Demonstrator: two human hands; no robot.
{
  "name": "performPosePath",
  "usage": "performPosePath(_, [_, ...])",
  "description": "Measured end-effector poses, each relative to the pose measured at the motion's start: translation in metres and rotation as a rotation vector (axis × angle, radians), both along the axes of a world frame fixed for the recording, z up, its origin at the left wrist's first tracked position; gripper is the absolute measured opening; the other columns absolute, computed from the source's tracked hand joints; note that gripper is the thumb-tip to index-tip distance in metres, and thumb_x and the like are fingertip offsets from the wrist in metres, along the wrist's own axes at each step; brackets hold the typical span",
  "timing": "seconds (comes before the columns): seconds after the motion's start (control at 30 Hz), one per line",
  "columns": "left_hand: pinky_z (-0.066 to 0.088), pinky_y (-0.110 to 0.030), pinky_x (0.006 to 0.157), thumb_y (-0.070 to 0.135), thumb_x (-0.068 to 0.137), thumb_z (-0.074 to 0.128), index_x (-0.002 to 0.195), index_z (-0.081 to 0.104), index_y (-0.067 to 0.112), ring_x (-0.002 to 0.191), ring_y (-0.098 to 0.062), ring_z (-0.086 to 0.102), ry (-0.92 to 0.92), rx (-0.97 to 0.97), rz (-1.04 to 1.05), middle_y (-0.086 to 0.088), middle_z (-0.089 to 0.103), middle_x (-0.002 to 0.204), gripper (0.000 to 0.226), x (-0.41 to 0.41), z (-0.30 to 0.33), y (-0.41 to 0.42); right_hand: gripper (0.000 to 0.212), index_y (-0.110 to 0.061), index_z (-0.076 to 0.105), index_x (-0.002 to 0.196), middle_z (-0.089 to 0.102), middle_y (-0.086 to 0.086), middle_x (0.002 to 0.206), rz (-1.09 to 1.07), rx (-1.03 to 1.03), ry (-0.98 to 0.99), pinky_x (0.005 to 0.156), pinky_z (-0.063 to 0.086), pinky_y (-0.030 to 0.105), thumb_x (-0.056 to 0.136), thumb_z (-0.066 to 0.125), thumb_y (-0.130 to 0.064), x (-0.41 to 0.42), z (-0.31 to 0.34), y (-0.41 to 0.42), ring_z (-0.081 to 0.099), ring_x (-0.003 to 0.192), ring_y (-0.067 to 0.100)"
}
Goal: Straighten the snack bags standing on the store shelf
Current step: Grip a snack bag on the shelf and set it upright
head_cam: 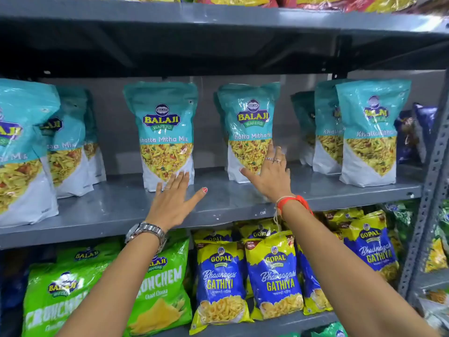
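Teal Balaji "Khatta Mitha Mix" bags stand upright on the grey middle shelf (121,203). My left hand (173,200), flat with fingers together and thumb spread, touches the bottom front of the centre-left bag (165,132). My right hand (269,173), fingers spread, rests against the lower right front of the centre-right bag (247,127). Neither hand grips a bag. More teal bags stand in a row at the left (21,147) and in a group at the right (369,132).
The upper shelf (218,18) hangs low above the bag tops. Green Crunchem bags (155,288) and blue-yellow Gopal Gathiya bags (221,283) fill the shelf below. A perforated grey upright (430,190) bounds the right side, with dark blue bags (413,137) beside it.
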State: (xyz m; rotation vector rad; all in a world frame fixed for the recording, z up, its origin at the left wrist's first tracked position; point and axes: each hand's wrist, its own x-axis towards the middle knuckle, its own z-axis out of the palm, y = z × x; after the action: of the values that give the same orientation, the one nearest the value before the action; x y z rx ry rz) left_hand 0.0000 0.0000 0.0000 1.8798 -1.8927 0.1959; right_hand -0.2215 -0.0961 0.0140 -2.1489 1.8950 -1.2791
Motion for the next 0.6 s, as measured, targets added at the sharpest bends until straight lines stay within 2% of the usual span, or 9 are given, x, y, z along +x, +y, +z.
performPosePath(0.07, [0.006, -0.043, 0.118, 0.077, 0.079, 0.015, 0.15, 0.012, 0.018, 0.146, -0.014, 0.0, 0.013, 0.065, -0.029, 0.001, 0.005, 0.159, 0.093, 0.002, -0.003, -0.002, 0.111, -0.006, 0.005, 0.155, 0.012, 0.02, 0.159, 0.041, 0.055, -0.107, 0.113, 0.023, 0.055, 0.079, 0.061, -0.066, 0.007, 0.001, -0.017, 0.009, 0.146, 0.038])
performPosePath(0.13, [0.008, -0.041, 0.117, 0.075, 0.079, 0.012, 0.15, 0.014, 0.021, 0.146, -0.016, 0.002, -0.1, 0.137, -0.021, 0.001, 0.006, 0.159, 0.089, 0.002, -0.004, -0.003, 0.114, -0.005, 0.013, 0.153, 0.022, 0.022, 0.155, 0.081, 0.156, -0.247, 0.111, 0.026, 0.049, 0.073, 0.068, -0.064, 0.014, 0.004, -0.03, 0.017, 0.142, 0.04])
performPosePath(0.23, [0.014, -0.039, 0.115, 0.07, 0.084, 0.029, 0.15, 0.018, 0.021, 0.145, -0.015, 0.009, -0.067, 0.227, 0.038, 0.003, 0.012, 0.158, 0.083, -0.002, -0.001, -0.003, 0.119, -0.002, 0.01, 0.153, 0.022, 0.021, 0.154, 0.055, 0.22, -0.393, 0.112, 0.027, 0.047, 0.07, 0.075, -0.058, 0.025, 0.005, -0.048, 0.021, 0.14, 0.04])
performPosePath(0.33, [0.019, -0.037, 0.113, 0.07, 0.084, 0.03, 0.148, 0.023, 0.021, 0.143, -0.018, 0.018, -0.069, 0.29, 0.056, 0.003, 0.016, 0.158, 0.081, -0.004, 0.004, -0.004, 0.122, -0.003, 0.014, 0.153, 0.031, 0.019, 0.15, 0.004, 0.219, -0.42, 0.109, 0.034, 0.05, 0.065, 0.076, -0.062, 0.029, 0.008, -0.055, 0.029, 0.136, 0.039])
performPosePath(0.47, [0.02, -0.035, 0.112, 0.067, 0.085, 0.031, 0.148, 0.025, 0.021, 0.143, -0.018, 0.019, -0.071, 0.274, 0.05, 0.004, 0.017, 0.157, 0.078, -0.006, 0.005, -0.004, 0.132, -0.007, -0.001, 0.153, 0.032, 0.018, 0.147, -0.079, 0.161, -0.469, 0.107, 0.036, 0.053, 0.063, 0.081, -0.057, 0.037, 0.012, -0.056, 0.034, 0.135, 0.039])
performPosePath(0.6, [0.024, -0.037, 0.11, 0.071, 0.083, 0.03, 0.147, 0.028, 0.024, 0.141, -0.018, 0.024, -0.093, 0.238, 0.072, 0.007, 0.021, 0.156, 0.079, -0.004, 0.003, -0.002, 0.138, -0.008, 0.001, 0.153, 0.034, 0.016, 0.146, -0.132, 0.113, -0.487, 0.105, 0.038, 0.052, 0.056, 0.085, -0.058, 0.044, 0.017, -0.059, 0.038, 0.133, 0.037])
